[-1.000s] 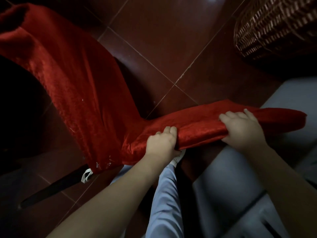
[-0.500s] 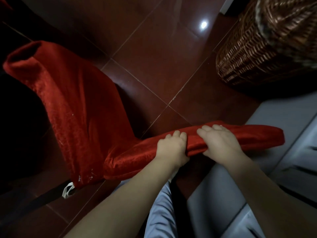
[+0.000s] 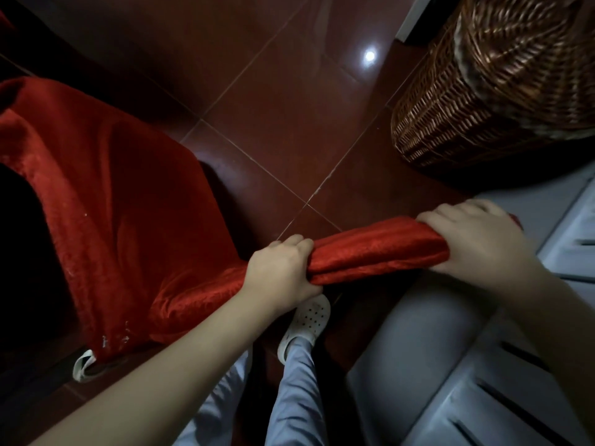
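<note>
Red cloth [image 3: 128, 220], shiny satin-like weave with a faint pattern, soft and heavy-looking. One end was bunched into a thick roll or fold held level between both hands, above the floor in front of the person's knees. The rest ran left from the roll, spread into a wide sheet and draped up over something dark at the left edge; what was under it could not be told. A few pale flecks showed on the lower hem, with a white loop [image 3: 82, 363] of tape or strap just below it near the floor.

Left hand [image 3: 280, 275] gripped the roll at its left end, fingers curled over the top, thumb side underneath. Right hand [image 3: 476, 239] gripped the right end, fingers wrapped over the top, and the cloth tip only just showed past the knuckles. A stretch of roll lay between the two hands, slightly creased lengthwise.

Floor [image 3: 289, 107]: glossy dark red-brown square tiles with thin pale grout lines and one bright light reflection. Wicker basket [image 3: 483, 91] at upper right, brown woven cane, rounded, standing on the tiles. Grey smooth plastic surface [image 3: 434, 349] at lower right, rounded corner, slotted grooves. White perforated clog [image 3: 309, 320] under the left hand, pale blue trouser leg [image 3: 296, 397] above it.
</note>
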A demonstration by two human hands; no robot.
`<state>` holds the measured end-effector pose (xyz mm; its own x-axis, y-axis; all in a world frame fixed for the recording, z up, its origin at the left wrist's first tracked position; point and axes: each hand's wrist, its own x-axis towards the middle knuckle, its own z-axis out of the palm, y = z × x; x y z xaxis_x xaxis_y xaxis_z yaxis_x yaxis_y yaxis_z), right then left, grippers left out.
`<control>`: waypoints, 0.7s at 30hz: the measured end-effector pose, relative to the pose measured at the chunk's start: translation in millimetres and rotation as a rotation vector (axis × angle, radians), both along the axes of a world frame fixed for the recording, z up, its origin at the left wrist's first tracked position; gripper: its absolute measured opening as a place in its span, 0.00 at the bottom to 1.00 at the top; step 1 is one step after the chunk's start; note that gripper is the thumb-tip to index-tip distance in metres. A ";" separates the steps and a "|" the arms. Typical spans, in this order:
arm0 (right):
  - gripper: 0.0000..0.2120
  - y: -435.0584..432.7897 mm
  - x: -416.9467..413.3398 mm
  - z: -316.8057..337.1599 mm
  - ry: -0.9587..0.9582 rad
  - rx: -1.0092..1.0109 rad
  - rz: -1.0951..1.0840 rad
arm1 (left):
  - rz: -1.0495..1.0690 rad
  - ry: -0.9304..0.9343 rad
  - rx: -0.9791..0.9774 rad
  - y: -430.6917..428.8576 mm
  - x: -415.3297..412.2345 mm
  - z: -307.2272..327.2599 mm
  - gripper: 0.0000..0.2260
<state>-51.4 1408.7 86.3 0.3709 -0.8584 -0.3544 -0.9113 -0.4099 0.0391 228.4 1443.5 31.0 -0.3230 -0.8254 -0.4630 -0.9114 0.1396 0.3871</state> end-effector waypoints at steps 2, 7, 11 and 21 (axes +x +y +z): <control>0.26 0.8 14.0 11.9 -0.010 -0.001 0.041 | 0.003 0.002 0.001 0.2 14.8 13.3 0.22; 0.23 -1.9 49.3 60.2 -0.088 -0.058 0.137 | 0.011 -0.043 -0.015 1.5 55.9 57.0 0.24; 0.20 -11.2 82.2 101.0 -0.102 -0.107 0.245 | 0.045 -0.039 -0.042 3.8 91.8 89.7 0.25; 0.28 2.2 155.7 182.1 0.007 -0.116 0.360 | 0.104 0.076 -0.030 29.2 150.7 135.2 0.23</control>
